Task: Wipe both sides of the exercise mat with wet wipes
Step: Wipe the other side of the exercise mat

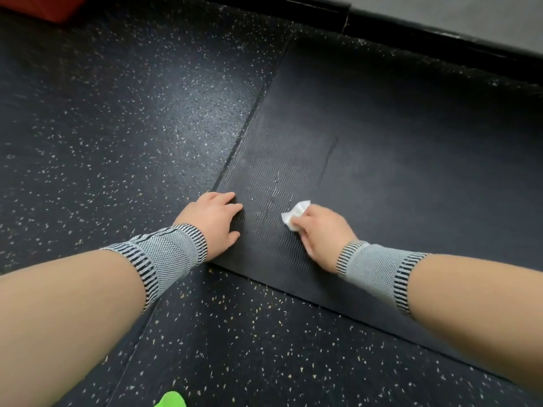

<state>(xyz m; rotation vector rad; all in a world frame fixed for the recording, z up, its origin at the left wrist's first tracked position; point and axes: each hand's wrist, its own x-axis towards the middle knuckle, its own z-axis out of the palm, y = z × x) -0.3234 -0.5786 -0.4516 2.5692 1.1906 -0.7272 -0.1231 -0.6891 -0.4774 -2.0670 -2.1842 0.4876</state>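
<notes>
A black ribbed exercise mat (382, 148) lies flat on the speckled floor, running from the lower middle to the upper right. My left hand (216, 221) rests flat on the mat's near left corner, fingers spread. My right hand (321, 230) pinches a crumpled white wet wipe (295, 215) and holds it against the mat near its near end. A few thin creases and small wet marks show on the mat between the two hands. Both wrists wear grey knitted bands.
Black rubber floor with pale speckles (117, 127) surrounds the mat. A dark baseboard and grey wall (440, 27) run along the far right. A red object (55, 7) sits at the top left corner. A bright green thing (172, 399) pokes in at the bottom edge.
</notes>
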